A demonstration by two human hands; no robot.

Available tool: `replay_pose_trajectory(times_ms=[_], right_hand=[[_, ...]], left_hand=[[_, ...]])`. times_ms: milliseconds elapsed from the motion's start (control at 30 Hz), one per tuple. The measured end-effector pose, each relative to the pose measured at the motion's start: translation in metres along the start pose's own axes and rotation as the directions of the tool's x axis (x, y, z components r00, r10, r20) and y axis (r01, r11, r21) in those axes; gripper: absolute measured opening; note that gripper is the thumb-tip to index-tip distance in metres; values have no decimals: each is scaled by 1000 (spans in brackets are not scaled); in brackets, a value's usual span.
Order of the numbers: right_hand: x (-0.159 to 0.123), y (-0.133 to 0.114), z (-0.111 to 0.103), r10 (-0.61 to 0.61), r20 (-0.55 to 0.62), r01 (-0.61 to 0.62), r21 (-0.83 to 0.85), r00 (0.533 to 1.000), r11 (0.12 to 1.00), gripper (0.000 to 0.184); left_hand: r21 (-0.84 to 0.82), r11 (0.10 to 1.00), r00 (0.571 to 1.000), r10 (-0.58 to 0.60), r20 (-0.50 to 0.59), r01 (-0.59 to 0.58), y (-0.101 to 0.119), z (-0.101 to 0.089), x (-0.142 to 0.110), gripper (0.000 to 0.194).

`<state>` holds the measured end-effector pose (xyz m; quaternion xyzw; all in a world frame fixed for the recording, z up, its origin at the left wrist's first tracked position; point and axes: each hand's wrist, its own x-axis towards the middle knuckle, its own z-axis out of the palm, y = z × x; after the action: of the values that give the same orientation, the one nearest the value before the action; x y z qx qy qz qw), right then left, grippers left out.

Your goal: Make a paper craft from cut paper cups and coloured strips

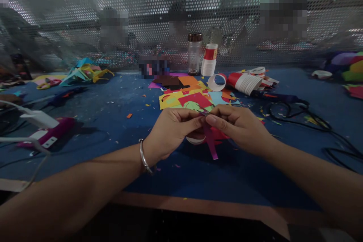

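My left hand (178, 128), with a silver bangle at the wrist, pinches a purple paper strip (210, 141) between thumb and forefinger. From the other side my right hand (234, 121) grips the same strip, its thumb tip close to the left one. The strip's lower end hangs free below the fingers, pointing toward me. Partly hidden under my hands lies a white round rim (195, 140), perhaps of a paper cup, beside some red paper (218, 134). Just beyond my fingers spreads a pile of coloured paper pieces (172, 100).
Behind the paper stand a clear bottle (194, 58) and a stack of paper cups (209, 62); more cups (244, 83) lie on their side. A glue gun (278, 96) trails a black cable at right. At left are a purple power strip (48, 134) and scissors (48, 83). Perforated metal backs the table.
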<state>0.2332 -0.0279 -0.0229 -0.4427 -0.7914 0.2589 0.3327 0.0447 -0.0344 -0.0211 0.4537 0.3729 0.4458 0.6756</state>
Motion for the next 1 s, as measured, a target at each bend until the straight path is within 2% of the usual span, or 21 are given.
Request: replay_pose_trajectory(times_ms=[300,600,733,1000], right_hand=[[-1,-4,0,-22,13,22,11,1000,1000,51],[-1,-6,-1,-30,54,29,16,998,999,50],[-1,-5,-2,-22,80,20,26,997,999,52],[-3,-6,0,-10,98,0,107,995,994,53]], left_hand=[[83,996,999,-17,30,14,-1,-4,-1,24],[88,996,996,-25,82,18,-2,-8,0,40],[66,997,989,-35,141,25,-4,-11,0,35],[48,998,986,-58,156,51,-4,-12,1,32]])
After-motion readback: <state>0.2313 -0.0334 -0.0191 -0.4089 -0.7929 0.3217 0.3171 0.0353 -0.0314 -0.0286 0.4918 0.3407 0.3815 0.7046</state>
